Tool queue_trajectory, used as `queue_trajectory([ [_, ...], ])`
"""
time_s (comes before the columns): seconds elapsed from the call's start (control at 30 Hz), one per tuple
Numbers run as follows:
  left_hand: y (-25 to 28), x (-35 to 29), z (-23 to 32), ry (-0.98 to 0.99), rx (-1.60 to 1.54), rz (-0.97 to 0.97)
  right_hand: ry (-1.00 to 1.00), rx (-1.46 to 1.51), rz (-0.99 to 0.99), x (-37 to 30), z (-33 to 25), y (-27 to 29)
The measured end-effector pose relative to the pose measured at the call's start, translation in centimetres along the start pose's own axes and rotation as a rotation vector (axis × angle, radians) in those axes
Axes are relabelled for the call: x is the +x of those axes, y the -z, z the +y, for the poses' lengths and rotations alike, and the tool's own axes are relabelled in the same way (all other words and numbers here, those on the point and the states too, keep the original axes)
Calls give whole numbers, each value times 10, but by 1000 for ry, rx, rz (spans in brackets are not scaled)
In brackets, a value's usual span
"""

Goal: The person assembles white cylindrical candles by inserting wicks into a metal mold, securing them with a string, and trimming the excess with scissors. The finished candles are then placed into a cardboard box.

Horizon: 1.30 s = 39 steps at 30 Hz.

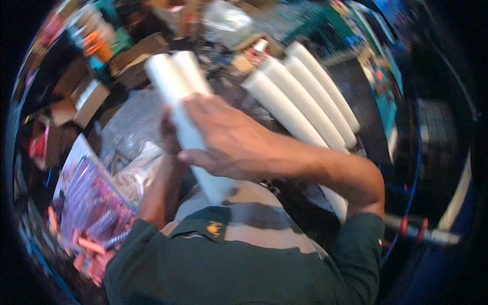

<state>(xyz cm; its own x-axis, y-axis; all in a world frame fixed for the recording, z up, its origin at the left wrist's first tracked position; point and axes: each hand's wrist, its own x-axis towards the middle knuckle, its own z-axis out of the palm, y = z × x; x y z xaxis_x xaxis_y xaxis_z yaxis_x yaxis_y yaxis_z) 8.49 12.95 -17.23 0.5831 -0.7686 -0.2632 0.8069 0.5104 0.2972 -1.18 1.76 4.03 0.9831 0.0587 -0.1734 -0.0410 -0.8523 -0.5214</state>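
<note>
white rolls (pixel 165 76) — left hand (pixel 170 133) gripping, right hand (pixel 221 132) half-curled over them.

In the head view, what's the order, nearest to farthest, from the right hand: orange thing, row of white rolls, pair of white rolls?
1. Pair of white rolls: touching the right hand.
2. Row of white rolls: to its right.
3. Orange thing: upper left.

Wht rolls (pixel 168 79), dk grn shirt (pixel 239 269) w/ beige-grey stripes
</note>
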Motion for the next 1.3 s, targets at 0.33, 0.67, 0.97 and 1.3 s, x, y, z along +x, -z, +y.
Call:
queue_trajectory([
  [0.33,3,27,29,-82,-134,-619,-733,-156,162,-338,79,59],
  [0.67,-45,44,19,-22,-16,-623,-865,-48,477,-445,132,-15],
  [0.97,-60,4,-27,-13,-124,-551,-735,-167,336,-432,152,-12],
  [1.3,-49,0,-24,-25,-299,-595,-734,88,737,-401,68,84],
])
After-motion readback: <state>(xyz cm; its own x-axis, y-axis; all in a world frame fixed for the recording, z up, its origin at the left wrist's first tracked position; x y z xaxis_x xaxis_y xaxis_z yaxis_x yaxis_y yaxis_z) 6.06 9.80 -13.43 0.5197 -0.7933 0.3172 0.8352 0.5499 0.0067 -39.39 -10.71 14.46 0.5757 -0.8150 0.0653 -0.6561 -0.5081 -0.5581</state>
